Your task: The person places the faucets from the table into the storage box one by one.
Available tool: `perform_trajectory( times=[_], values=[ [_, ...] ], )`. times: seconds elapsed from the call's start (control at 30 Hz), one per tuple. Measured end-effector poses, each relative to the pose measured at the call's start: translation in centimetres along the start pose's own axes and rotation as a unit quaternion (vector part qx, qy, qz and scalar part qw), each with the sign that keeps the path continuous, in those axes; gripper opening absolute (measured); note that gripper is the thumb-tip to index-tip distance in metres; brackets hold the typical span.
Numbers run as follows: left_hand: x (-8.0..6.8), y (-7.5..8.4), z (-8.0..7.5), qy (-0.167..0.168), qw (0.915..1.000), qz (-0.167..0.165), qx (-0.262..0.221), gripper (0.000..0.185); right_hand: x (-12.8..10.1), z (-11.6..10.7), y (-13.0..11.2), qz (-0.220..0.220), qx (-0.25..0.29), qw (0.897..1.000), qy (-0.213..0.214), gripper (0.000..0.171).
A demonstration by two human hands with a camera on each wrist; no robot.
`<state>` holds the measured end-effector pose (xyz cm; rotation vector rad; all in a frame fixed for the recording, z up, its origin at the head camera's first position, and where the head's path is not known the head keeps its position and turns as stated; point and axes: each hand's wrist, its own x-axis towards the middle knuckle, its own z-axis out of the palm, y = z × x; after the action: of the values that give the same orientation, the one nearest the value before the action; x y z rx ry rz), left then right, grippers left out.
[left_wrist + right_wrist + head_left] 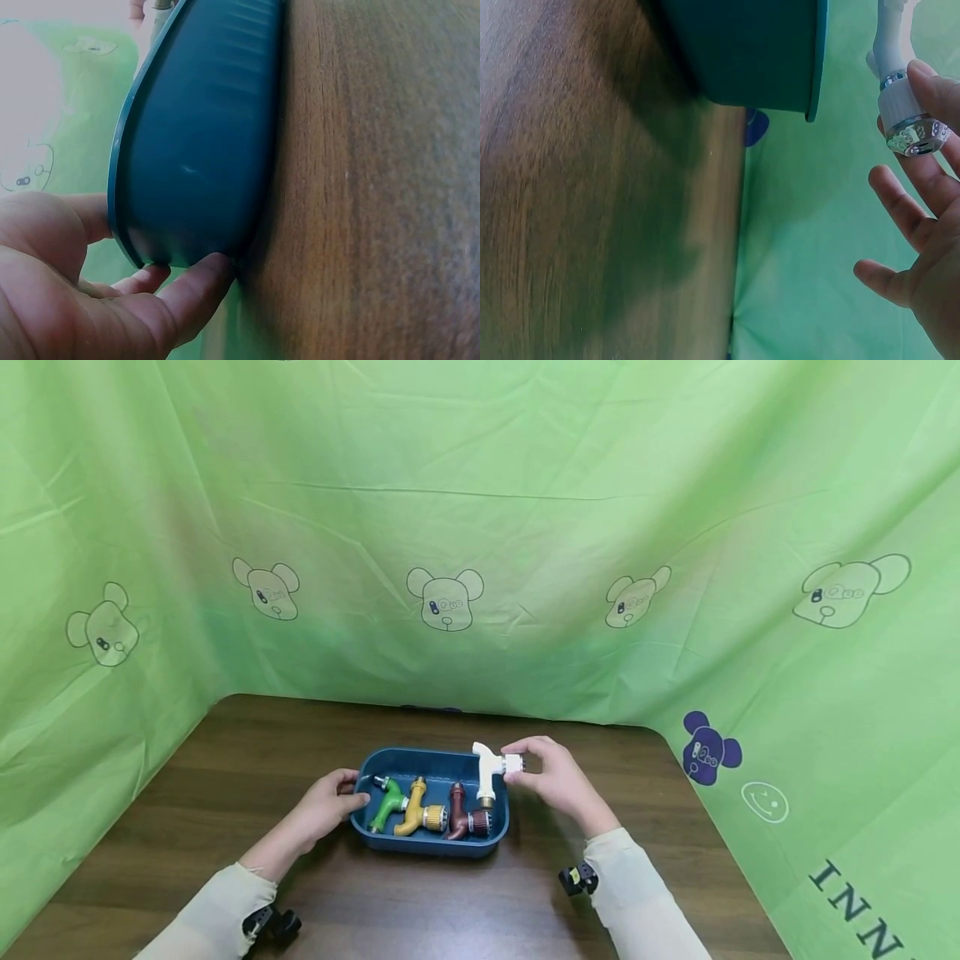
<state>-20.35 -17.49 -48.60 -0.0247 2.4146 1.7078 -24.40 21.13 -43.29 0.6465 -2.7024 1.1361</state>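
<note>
A person seated at a dark wooden table works over a blue plastic tray set near the middle of it, with a green cloth backdrop printed with bear outlines hung behind and along both sides. The right hand pinches a white faucet by its threaded metal end, thumb and forefinger curled round that end while the other fingers spread loose; the faucet is held just above the tray's far right corner, spout hanging down. The left hand grips the tray's left end, thumb over the rim and fingers tucked under the wall where it meets the table. In the tray lie 3 more faucets side by side: a green faucet at the left, a yellow faucet in the middle and a brown faucet at the right, below the white one. Both forearms wear cream sleeves, and a small black device is strapped at each wrist.
</note>
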Motion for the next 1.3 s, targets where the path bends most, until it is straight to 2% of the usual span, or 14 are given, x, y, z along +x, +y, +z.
perform_trajectory(
  times=[0.33,1.03,1.3],
  values=[
    [0.2,-0.2,0.0,-0.002,1.0,-0.001,-0.006,0.049,0.4,0.7,-0.2,-0.006,0.006,1.0,-0.008,0.036],
    [0.1,-0.3,0.1,-0.001,1.0,0.007,-0.006,0.049,0.7,2.3,-0.8,0.017,0.006,1.0,-0.021,0.033],
    [0.2,-0.4,0.1,0.002,0.9999,0.004,-0.009,0.049,0.8,2.8,-1.2,0.012,0.006,1.0,-0.026,0.033]
  ],
)
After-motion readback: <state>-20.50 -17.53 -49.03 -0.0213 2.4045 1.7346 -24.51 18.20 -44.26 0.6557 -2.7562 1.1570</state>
